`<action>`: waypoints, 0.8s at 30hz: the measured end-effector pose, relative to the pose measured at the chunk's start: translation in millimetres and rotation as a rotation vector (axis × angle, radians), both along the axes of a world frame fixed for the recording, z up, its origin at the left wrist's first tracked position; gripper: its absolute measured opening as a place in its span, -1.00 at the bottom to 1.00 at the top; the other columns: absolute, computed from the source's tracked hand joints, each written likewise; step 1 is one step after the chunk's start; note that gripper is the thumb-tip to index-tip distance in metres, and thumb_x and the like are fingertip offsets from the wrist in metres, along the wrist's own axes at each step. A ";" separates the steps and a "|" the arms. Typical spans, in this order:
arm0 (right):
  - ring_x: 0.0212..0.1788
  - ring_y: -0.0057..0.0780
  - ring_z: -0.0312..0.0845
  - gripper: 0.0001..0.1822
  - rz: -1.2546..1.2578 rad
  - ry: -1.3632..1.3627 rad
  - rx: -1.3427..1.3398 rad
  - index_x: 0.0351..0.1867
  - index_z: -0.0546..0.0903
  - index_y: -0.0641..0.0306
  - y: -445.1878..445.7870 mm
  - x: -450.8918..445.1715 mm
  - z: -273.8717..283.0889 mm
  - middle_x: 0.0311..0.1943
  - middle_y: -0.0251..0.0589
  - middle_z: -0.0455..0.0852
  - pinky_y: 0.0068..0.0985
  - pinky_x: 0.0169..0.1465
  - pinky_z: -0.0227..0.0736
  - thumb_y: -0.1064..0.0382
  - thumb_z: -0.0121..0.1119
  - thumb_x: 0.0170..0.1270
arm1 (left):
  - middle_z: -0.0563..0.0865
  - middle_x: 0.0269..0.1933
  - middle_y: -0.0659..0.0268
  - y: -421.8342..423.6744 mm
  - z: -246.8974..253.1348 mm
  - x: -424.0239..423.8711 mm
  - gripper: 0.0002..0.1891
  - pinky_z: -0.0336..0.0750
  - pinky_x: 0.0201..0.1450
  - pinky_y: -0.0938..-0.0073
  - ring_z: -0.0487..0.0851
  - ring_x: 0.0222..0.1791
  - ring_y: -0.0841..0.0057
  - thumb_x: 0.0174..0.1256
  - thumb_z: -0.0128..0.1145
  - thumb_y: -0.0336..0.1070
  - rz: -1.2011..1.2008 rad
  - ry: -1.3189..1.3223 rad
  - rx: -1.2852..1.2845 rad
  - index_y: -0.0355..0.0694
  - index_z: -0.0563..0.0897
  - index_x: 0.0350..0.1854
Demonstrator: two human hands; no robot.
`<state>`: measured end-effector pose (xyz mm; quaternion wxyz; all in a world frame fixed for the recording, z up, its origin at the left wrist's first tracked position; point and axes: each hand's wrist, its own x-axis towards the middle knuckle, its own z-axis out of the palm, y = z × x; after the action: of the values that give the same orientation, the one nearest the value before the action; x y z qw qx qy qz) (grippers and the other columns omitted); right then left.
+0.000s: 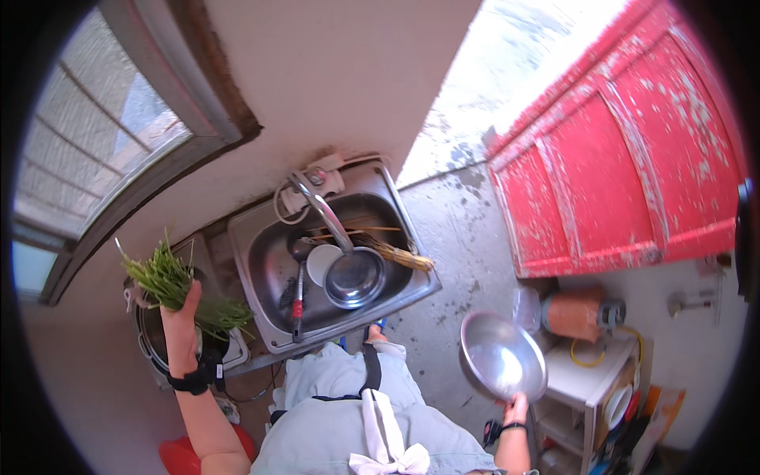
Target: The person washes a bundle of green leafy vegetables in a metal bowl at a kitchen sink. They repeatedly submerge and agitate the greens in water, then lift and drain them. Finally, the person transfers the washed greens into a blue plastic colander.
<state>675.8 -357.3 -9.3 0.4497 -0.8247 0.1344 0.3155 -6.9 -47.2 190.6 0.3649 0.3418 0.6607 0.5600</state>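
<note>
A bunch of long green leafy stalks (157,276) is gripped in my left hand (180,326), above a dark round pot (148,332) left of the sink. My right hand (515,408) holds a stainless steel basin (496,362) by its near rim, out over the floor to the right. The basin is tilted and its bright inside shows no contents. Between my hands is a stainless steel sink (270,279). In it are a metal bowl (355,279) under the faucet (323,208), a white bowl (321,264) and a ladle (298,297) with a red and black handle.
A straw whisk (401,255) lies across the sink's right rim. Beyond it, a peeling red door (617,172) stands ajar by a bright doorway. At right, a white cabinet (585,368) carries an appliance (576,314). A red plastic item (184,457) sits low at left.
</note>
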 end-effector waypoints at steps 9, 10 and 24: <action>-0.84 -0.58 0.06 -0.88 0.486 -0.517 0.099 -0.50 0.49 0.27 469.6 159.6 86.9 -0.75 -0.37 0.33 -0.53 -0.75 -0.09 0.28 0.07 -0.07 | 0.60 -0.23 0.38 -31.9 38.5 36.6 -0.76 0.42 -0.07 0.57 0.54 -0.23 0.62 0.17 0.26 -0.40 0.237 -0.007 0.037 -0.27 0.55 -0.13; -0.83 -0.58 0.06 -0.89 0.483 -0.602 0.165 -0.51 0.49 0.28 483.1 179.9 91.3 -0.74 -0.38 0.31 -0.51 -0.73 -0.09 0.29 0.06 -0.08 | 0.60 -0.24 0.38 -24.5 37.5 41.6 -0.76 0.42 -0.07 0.57 0.54 -0.23 0.62 0.17 0.25 -0.40 0.220 -0.014 0.061 -0.27 0.55 -0.13; -0.77 -0.36 0.30 -0.84 0.909 0.167 -0.833 -0.62 0.49 0.31 351.9 212.9 -58.3 -0.75 -0.10 0.47 -0.42 -0.69 0.22 0.31 -0.05 0.02 | 0.57 -0.21 0.37 -48.6 68.1 63.8 -0.74 0.43 -0.08 0.57 0.53 -0.23 0.62 0.17 0.25 -0.40 0.426 0.078 0.053 -0.25 0.52 -0.11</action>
<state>888.8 -5.4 -67.6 -0.1012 -0.8782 -0.0839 0.4600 57.0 -95.8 258.7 0.2033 0.2251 0.7167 0.6280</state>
